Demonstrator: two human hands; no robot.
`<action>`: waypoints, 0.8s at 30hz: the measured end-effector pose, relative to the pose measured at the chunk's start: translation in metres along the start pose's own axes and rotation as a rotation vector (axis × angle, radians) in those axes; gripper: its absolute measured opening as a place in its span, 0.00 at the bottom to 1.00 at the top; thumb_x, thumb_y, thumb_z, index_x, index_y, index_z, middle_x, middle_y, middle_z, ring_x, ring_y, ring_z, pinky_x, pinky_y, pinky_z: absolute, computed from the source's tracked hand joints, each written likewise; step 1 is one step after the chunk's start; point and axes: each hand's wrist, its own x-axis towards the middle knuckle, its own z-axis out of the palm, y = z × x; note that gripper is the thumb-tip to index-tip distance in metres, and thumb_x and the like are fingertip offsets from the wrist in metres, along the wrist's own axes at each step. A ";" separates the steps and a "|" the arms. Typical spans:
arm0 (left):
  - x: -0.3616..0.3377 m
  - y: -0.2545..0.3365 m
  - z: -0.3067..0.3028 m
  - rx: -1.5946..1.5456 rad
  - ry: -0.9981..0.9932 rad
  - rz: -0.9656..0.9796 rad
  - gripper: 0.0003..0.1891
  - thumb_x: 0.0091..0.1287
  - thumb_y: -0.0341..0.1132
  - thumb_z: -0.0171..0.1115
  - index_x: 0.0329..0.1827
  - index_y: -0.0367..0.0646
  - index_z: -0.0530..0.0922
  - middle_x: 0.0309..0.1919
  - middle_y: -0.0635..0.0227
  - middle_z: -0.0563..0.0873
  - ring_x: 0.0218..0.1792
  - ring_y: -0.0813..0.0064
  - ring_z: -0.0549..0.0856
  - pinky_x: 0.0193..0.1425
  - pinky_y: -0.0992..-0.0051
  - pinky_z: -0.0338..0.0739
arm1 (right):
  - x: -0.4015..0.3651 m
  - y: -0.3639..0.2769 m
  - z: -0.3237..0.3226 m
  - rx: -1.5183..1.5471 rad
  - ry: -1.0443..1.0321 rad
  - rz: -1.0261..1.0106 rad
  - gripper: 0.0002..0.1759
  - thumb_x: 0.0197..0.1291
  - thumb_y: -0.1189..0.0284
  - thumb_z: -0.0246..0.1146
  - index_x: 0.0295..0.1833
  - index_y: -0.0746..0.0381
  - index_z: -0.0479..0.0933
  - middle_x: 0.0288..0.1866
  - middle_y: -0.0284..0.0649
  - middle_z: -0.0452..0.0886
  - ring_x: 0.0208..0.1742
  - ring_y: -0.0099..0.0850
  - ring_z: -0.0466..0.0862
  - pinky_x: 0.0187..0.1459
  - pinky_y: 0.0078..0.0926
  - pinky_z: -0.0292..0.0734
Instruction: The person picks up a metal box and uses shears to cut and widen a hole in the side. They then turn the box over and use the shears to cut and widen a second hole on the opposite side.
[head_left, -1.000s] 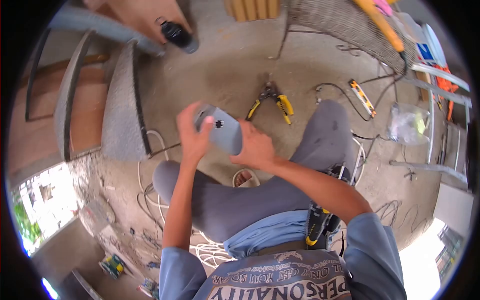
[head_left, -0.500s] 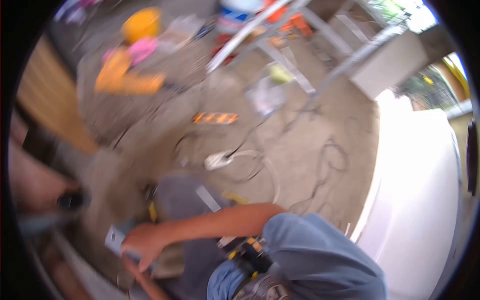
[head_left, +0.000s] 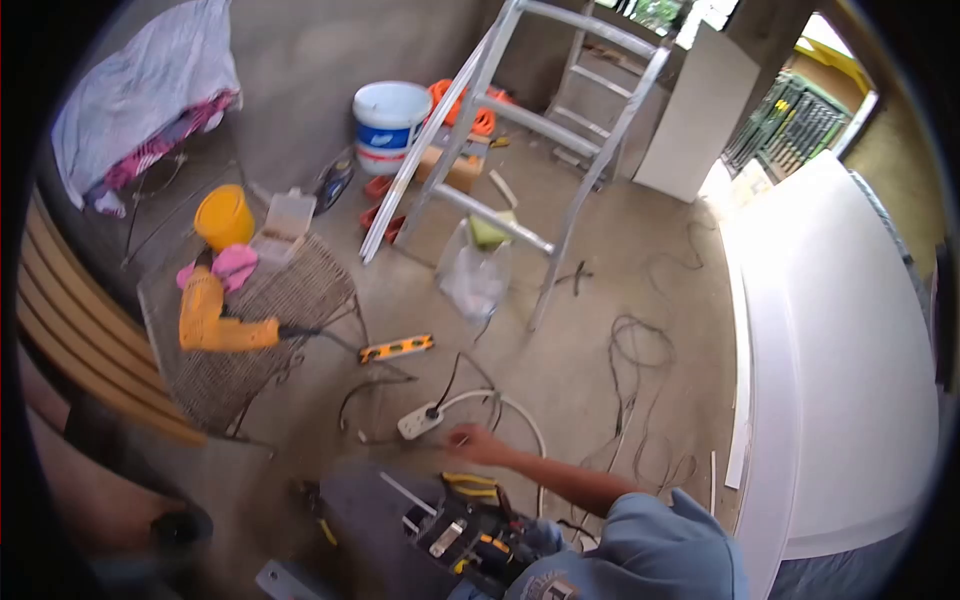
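My right hand (head_left: 475,445) reaches over the floor just right of and below a white power strip (head_left: 420,422). Its fingers are curled together, and what they hold, if anything, is too small to make out. My left hand is out of view. Beyond the strip lies an orange spirit level (head_left: 397,348). An orange power drill (head_left: 215,318) rests on a woven seat (head_left: 300,290). Yellow-handled pliers (head_left: 470,484) and a dark tool pouch (head_left: 470,540) are near my body. A grey-blue piece (head_left: 285,580) shows at the bottom edge.
An aluminium ladder (head_left: 520,115) stands ahead, with a white bucket (head_left: 388,125) behind it. Cables (head_left: 640,345) loop across the floor. A large white panel (head_left: 830,360) is at the right, wooden slats (head_left: 85,330) at the left. A blurred skin-coloured shape shows lower left.
My right hand has left the grey-blue piece at the lower left and moved up and right toward the power strip. The view has tilted up. The second forearm no longer shows.
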 end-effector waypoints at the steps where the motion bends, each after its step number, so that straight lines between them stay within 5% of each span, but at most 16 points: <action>1: 0.000 -0.001 -0.001 -0.021 0.011 -0.044 0.34 0.73 0.59 0.51 0.47 0.27 0.80 0.40 0.45 0.86 0.41 0.52 0.85 0.48 0.57 0.77 | -0.010 0.010 -0.004 -0.056 0.004 0.058 0.14 0.56 0.66 0.69 0.42 0.65 0.81 0.38 0.42 0.85 0.40 0.29 0.85 0.44 0.29 0.81; 4: -0.036 0.045 -0.007 -0.077 0.171 0.096 0.36 0.71 0.61 0.53 0.35 0.25 0.78 0.25 0.43 0.82 0.26 0.51 0.78 0.35 0.53 0.70 | -0.032 0.060 -0.008 -0.070 0.044 0.090 0.14 0.54 0.68 0.70 0.41 0.68 0.81 0.35 0.42 0.85 0.36 0.31 0.86 0.40 0.29 0.83; 5: -0.037 0.043 -0.005 -0.036 0.175 0.120 0.32 0.73 0.56 0.54 0.40 0.25 0.81 0.28 0.48 0.85 0.28 0.59 0.82 0.34 0.56 0.73 | -0.038 0.072 -0.012 -0.185 0.002 0.145 0.15 0.53 0.68 0.70 0.40 0.68 0.81 0.35 0.42 0.85 0.35 0.31 0.87 0.37 0.29 0.83; 6: -0.044 0.052 -0.007 -0.050 0.186 0.152 0.32 0.72 0.56 0.55 0.40 0.25 0.81 0.29 0.47 0.85 0.29 0.57 0.82 0.35 0.56 0.73 | -0.047 0.073 -0.014 -0.084 0.030 0.239 0.15 0.53 0.65 0.67 0.41 0.66 0.82 0.37 0.47 0.86 0.38 0.39 0.87 0.42 0.35 0.81; 15: -0.074 0.101 -0.013 -0.171 0.197 0.243 0.33 0.72 0.56 0.54 0.45 0.23 0.79 0.36 0.40 0.85 0.36 0.47 0.85 0.43 0.54 0.75 | -0.072 0.124 -0.013 -0.290 -0.053 0.315 0.17 0.50 0.64 0.66 0.41 0.66 0.82 0.36 0.50 0.85 0.39 0.48 0.86 0.44 0.41 0.81; 17: -0.072 0.100 -0.011 -0.119 0.194 0.250 0.34 0.73 0.57 0.53 0.46 0.23 0.79 0.37 0.40 0.85 0.37 0.47 0.85 0.44 0.54 0.76 | -0.075 0.135 -0.011 -0.373 -0.041 0.227 0.17 0.50 0.64 0.65 0.42 0.66 0.82 0.35 0.48 0.85 0.40 0.49 0.85 0.45 0.42 0.81; 24: -0.064 0.084 -0.010 0.022 0.219 0.153 0.36 0.73 0.60 0.51 0.51 0.24 0.78 0.40 0.38 0.84 0.39 0.45 0.85 0.46 0.54 0.76 | -0.079 0.151 -0.009 -0.292 -0.019 0.407 0.15 0.50 0.67 0.68 0.41 0.64 0.82 0.34 0.45 0.86 0.37 0.44 0.86 0.42 0.39 0.81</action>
